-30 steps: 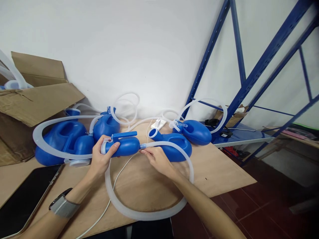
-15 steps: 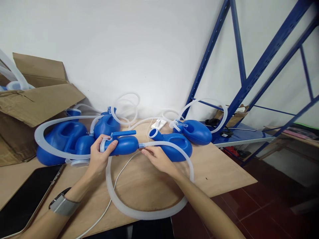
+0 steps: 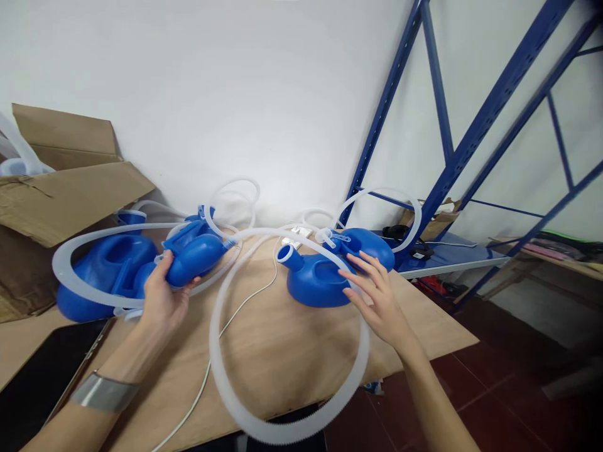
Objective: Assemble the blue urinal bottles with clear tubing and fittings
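My left hand (image 3: 162,298) is closed around a blue plastic urinal bottle (image 3: 195,258), lifted in front of other bottles at the left. From the narrow end of that bottle a long translucent corrugated hose (image 3: 215,339) runs out and loops over the table. My right hand (image 3: 377,304) is open, fingers spread, at the right side of this loop; whether it touches the hose I cannot tell. Just left of those fingers lies another blue urinal bottle (image 3: 313,287) with its round mouth facing up and left. Behind it rests a further blue bottle (image 3: 377,248) with its own hose.
More blue bottles (image 3: 103,270) with hoses crowd the left side, beside an open cardboard box (image 3: 70,194). A dark-screened tablet (image 3: 42,370) lies front left. A white cable (image 3: 202,383) crosses the wooden table (image 3: 424,333) from a power strip. Blue metal shelving (image 3: 438,182) stands at the right.
My left hand has carried the bottle left and tilted its hose end upward. My right hand has left the hose joint, moved right and opened. The hose loop has shifted.
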{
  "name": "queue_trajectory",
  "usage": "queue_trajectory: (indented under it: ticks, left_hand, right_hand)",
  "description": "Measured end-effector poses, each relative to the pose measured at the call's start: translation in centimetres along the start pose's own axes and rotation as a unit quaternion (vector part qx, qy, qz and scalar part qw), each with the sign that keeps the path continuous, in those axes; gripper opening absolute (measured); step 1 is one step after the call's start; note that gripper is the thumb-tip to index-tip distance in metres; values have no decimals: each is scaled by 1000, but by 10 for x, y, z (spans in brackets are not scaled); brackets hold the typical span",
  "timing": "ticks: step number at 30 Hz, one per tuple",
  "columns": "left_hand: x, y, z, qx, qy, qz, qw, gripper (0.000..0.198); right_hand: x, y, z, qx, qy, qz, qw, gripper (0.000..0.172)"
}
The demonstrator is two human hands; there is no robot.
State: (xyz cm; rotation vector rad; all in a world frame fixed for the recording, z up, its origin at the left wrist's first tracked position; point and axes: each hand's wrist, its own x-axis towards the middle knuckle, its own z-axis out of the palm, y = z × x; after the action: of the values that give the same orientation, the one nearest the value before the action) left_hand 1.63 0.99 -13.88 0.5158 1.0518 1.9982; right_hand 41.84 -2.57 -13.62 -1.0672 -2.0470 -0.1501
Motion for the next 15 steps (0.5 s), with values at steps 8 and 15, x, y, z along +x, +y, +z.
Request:
queue_trajectory:
  ticks: [8, 15]
  left_hand:
    - [3, -1, 2, -26, 79, 83, 993, 30]
    - [-9, -15, -8, 155, 10, 262, 953, 50]
  right_hand:
    - [-1, 46, 26, 66, -45, 180, 981, 58]
    - [62, 83, 40, -50, 11, 210, 976, 72]
